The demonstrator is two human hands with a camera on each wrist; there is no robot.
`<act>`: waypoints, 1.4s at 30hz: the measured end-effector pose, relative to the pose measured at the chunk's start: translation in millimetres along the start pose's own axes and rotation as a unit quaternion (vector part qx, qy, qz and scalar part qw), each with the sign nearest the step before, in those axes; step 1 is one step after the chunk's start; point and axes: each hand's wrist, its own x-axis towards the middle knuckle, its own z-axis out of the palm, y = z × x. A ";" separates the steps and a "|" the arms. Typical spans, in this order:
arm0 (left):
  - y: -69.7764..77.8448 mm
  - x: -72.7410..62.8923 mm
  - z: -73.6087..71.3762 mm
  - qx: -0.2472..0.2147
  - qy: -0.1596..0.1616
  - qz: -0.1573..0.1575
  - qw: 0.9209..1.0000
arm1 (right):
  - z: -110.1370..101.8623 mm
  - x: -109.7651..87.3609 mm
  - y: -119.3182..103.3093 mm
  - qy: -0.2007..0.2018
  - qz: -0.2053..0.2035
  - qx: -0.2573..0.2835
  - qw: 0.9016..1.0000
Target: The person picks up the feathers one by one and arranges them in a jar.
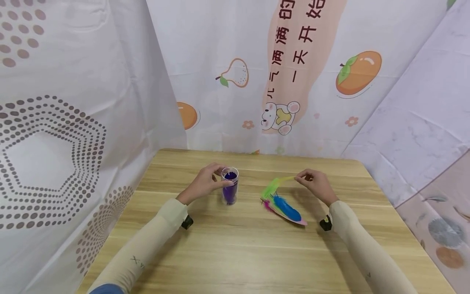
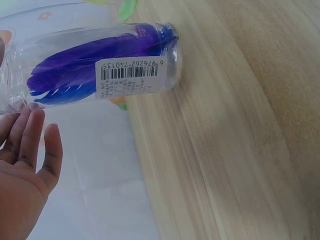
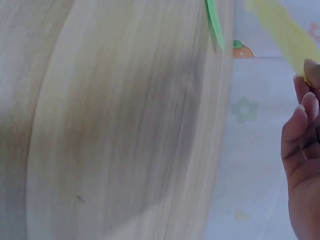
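A clear jar (image 1: pixel 230 188) was held lightly near its rim by the left hand (image 1: pixel 207 182), upright on the wood-grained tabletop (image 1: pixel 227 253), while a thin yellow feather (image 3: pixel 285 37) was pinched at one end by the right hand (image 1: pixel 315 183). It was judged that the tall jar could be toppled by a sideways nudge, and the feather creased by too tight a squeeze. A silky purple feather (image 2: pixel 75 62) was enclosed by smooth, cylindrical walls; a broad blue feather (image 1: pixel 288 209) was seen lying near the right hand.
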 end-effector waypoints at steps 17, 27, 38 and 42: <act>-0.2 -1.7 -0.8 0.000 0.002 -0.009 1.000 | 0.0 -0.3 -2.4 -0.002 0.017 0.006 1.000; -0.8 -0.4 -0.2 -0.004 0.004 0.004 1.000 | -2.6 3.6 -10.3 0.004 0.013 0.015 1.000; -0.2 -1.6 -0.3 -0.004 0.004 0.002 1.000 | -3.9 5.8 -26.3 0.026 -0.008 0.022 0.999; -0.2 -1.8 -0.3 -0.004 0.004 0.004 1.000 | -4.1 5.4 -30.6 0.026 -0.006 0.029 0.999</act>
